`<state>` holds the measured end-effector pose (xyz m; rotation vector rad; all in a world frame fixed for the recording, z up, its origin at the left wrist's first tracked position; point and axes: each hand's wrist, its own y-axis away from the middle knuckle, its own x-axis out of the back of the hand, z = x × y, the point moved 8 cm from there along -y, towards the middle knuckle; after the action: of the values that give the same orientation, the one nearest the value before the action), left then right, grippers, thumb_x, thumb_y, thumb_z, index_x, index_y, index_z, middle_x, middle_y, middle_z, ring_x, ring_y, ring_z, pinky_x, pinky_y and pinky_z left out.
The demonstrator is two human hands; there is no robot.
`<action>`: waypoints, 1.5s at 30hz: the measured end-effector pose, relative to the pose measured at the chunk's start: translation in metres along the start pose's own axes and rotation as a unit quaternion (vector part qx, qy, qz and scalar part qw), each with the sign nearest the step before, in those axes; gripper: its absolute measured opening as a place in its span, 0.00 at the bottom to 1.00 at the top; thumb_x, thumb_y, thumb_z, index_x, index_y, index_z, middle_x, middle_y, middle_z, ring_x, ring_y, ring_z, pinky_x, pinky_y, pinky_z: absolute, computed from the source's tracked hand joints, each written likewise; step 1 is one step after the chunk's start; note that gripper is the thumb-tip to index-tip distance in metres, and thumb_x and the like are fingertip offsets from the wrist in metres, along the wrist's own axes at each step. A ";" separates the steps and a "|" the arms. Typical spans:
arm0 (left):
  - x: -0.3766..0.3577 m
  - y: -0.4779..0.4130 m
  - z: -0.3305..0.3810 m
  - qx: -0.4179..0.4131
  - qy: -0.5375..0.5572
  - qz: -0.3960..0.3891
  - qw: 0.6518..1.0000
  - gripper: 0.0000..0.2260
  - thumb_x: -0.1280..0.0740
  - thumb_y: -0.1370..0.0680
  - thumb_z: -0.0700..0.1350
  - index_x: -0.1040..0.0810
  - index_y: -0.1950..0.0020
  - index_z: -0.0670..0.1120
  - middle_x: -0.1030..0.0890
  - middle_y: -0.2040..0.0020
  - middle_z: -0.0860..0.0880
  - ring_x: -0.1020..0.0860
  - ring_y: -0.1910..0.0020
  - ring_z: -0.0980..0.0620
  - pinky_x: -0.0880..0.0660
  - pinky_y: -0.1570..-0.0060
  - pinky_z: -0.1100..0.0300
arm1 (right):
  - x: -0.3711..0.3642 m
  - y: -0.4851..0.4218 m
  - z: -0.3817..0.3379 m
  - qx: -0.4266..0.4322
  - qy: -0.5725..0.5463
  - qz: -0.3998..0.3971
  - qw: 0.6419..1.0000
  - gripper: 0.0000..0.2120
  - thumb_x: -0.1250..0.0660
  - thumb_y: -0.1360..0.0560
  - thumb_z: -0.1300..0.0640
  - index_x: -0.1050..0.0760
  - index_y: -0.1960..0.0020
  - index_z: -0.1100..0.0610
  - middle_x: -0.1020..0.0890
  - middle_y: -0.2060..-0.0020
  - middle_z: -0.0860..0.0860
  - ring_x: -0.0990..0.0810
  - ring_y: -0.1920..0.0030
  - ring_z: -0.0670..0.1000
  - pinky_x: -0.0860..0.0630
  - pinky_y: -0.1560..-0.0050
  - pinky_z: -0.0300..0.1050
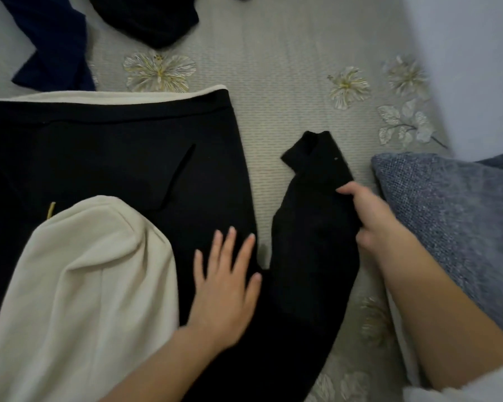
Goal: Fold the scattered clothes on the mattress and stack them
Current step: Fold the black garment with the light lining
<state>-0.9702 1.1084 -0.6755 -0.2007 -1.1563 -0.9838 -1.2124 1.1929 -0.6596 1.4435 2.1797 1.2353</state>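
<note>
A large black garment [114, 158] with a cream lining lies spread over the left half of the mattress [288, 82]. Its cream hood [84, 285] is turned out at the lower left. My left hand [227, 285] presses flat on the black body near its right edge, fingers straight and spread. The garment's black sleeve [311, 233] stretches up and to the right, its cuff bent over. My right hand [369, 219] grips the sleeve's right edge just below the cuff.
A navy garment [53, 44] and another black garment [148, 18] lie at the mattress's far left. A blue-grey woven pillow [459, 221] sits close to my right arm. A pale wall [471, 68] rises on the right.
</note>
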 end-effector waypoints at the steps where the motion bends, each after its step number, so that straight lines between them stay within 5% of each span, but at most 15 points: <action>1: -0.011 0.011 0.014 -0.024 0.000 0.001 1.000 0.28 0.52 0.22 0.59 0.53 0.22 0.57 0.50 0.21 0.48 0.58 0.23 0.50 0.57 0.26 0.47 | 0.016 0.007 -0.016 0.057 -0.006 0.038 0.998 0.09 0.35 0.32 0.53 0.20 0.55 0.55 0.15 0.58 0.56 0.17 0.55 0.56 0.20 0.49 0.55; 6: -0.048 0.046 0.052 -0.057 -0.010 -0.043 0.997 0.28 0.49 0.20 0.56 0.53 0.21 0.54 0.50 0.22 0.43 0.53 0.23 0.44 0.50 0.29 0.45 | 0.083 0.071 -0.048 0.174 -0.040 0.133 0.975 0.03 0.36 0.28 0.55 0.24 0.57 0.51 0.18 0.52 0.53 0.19 0.49 0.52 0.22 0.47 0.50; 11: -0.066 0.053 0.064 -0.044 0.038 -0.143 0.988 0.30 0.59 0.23 0.62 0.72 0.26 0.58 0.77 0.28 0.49 0.76 0.29 0.50 0.64 0.26 0.49 | 0.083 0.116 -0.048 0.260 -0.123 0.226 0.931 0.12 0.34 0.28 0.64 0.35 0.60 0.51 0.27 0.61 0.47 0.26 0.62 0.42 0.26 0.61 0.35; 15: -0.063 0.063 0.061 -0.020 0.121 -0.207 0.971 0.33 0.57 0.24 0.67 0.69 0.25 0.58 0.72 0.26 0.52 0.73 0.29 0.55 0.63 0.25 0.54 | 0.025 0.146 -0.074 0.392 -0.095 0.263 0.876 0.16 0.34 0.32 0.67 0.35 0.57 0.50 0.29 0.57 0.49 0.30 0.58 0.47 0.30 0.54 0.36; 17: -0.063 0.069 0.051 0.007 0.211 -0.231 0.950 0.31 0.50 0.20 0.62 0.65 0.25 0.59 0.67 0.26 0.59 0.69 0.28 0.60 0.62 0.26 0.59 | -0.035 0.158 -0.090 0.453 -0.023 0.171 0.875 0.15 0.33 0.32 0.68 0.32 0.52 0.54 0.26 0.52 0.53 0.28 0.54 0.49 0.31 0.52 0.31; 20: -0.048 0.077 0.040 0.050 0.374 -0.229 0.897 0.25 0.47 0.19 0.56 0.54 0.24 0.61 0.55 0.24 0.65 0.57 0.26 0.66 0.55 0.26 0.63 | -0.146 0.171 -0.080 0.438 0.105 -0.182 0.874 0.21 0.32 0.27 0.64 0.30 0.36 0.52 0.26 0.38 0.49 0.25 0.41 0.47 0.28 0.42 0.34; 22: -0.042 0.087 0.032 0.089 0.438 -0.220 0.867 0.18 0.47 0.18 0.50 0.45 0.29 0.63 0.40 0.32 0.70 0.45 0.31 0.71 0.48 0.35 0.77 | -0.180 0.173 -0.053 0.392 0.186 -0.310 0.846 0.21 0.34 0.24 0.62 0.29 0.33 0.50 0.26 0.35 0.46 0.26 0.37 0.45 0.27 0.38 0.37; 24: -0.042 0.099 0.026 0.111 0.441 -0.224 0.862 0.17 0.45 0.18 0.47 0.40 0.30 0.61 0.36 0.36 0.68 0.40 0.33 0.69 0.45 0.43 0.80 | -0.174 0.155 -0.032 0.368 0.228 -0.288 0.854 0.15 0.36 0.23 0.62 0.25 0.37 0.52 0.22 0.41 0.45 0.23 0.43 0.41 0.26 0.41 0.35; 28: -0.057 0.117 0.013 0.119 0.416 -0.260 0.863 0.18 0.41 0.21 0.42 0.29 0.32 0.48 0.27 0.34 0.55 0.31 0.35 0.60 0.38 0.37 0.70 | -0.128 0.107 0.023 0.291 0.337 -0.173 0.878 0.09 0.36 0.22 0.61 0.23 0.46 0.50 0.19 0.54 0.47 0.21 0.53 0.44 0.24 0.48 0.41; 31: -0.055 0.118 0.003 0.166 0.472 -0.310 0.808 0.16 0.39 0.28 0.38 0.24 0.41 0.44 0.21 0.49 0.54 0.25 0.47 0.59 0.30 0.45 0.67 | -0.112 0.101 0.066 0.231 0.403 -0.207 0.861 0.10 0.30 0.26 0.59 0.26 0.48 0.49 0.21 0.55 0.49 0.23 0.60 0.45 0.24 0.55 0.41; 34: -0.040 0.115 -0.015 0.266 0.654 -0.282 0.649 0.23 0.40 0.34 0.35 0.23 0.41 0.47 0.19 0.44 0.47 0.23 0.41 0.50 0.28 0.42 0.57 | -0.108 0.110 0.096 0.247 0.495 -0.209 0.807 0.28 0.25 0.32 0.50 0.32 0.35 0.48 0.30 0.44 0.44 0.28 0.45 0.45 0.27 0.43 0.42; 36: -0.028 0.109 -0.033 0.292 0.721 -0.228 0.585 0.21 0.38 0.31 0.37 0.23 0.40 0.47 0.20 0.40 0.46 0.22 0.41 0.48 0.27 0.41 0.54 | -0.111 0.119 0.107 0.289 0.531 -0.190 0.774 0.38 0.27 0.32 0.43 0.39 0.27 0.48 0.36 0.36 0.44 0.36 0.34 0.47 0.34 0.32 0.47; 41: 0.001 0.081 -0.091 0.358 0.715 -0.051 0.599 0.13 0.41 0.21 0.42 0.25 0.38 0.47 0.21 0.39 0.46 0.23 0.41 0.48 0.26 0.45 0.57 | -0.116 0.132 0.139 0.305 0.623 -0.194 0.694 0.41 0.38 0.27 0.35 0.59 0.23 0.41 0.58 0.23 0.42 0.59 0.24 0.48 0.55 0.26 0.53; 45: 0.052 0.030 -0.113 0.309 0.696 0.019 0.648 0.11 0.38 0.22 0.41 0.24 0.40 0.43 0.17 0.45 0.45 0.19 0.46 0.49 0.24 0.44 0.55 | -0.118 0.129 0.145 0.292 0.642 -0.179 0.686 0.41 0.40 0.26 0.35 0.59 0.23 0.42 0.59 0.23 0.44 0.60 0.24 0.49 0.54 0.25 0.56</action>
<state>-0.8688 1.0301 -0.6718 0.9705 0.0554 -0.3696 -0.9863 1.1860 -0.6778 -0.1373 3.7304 1.7058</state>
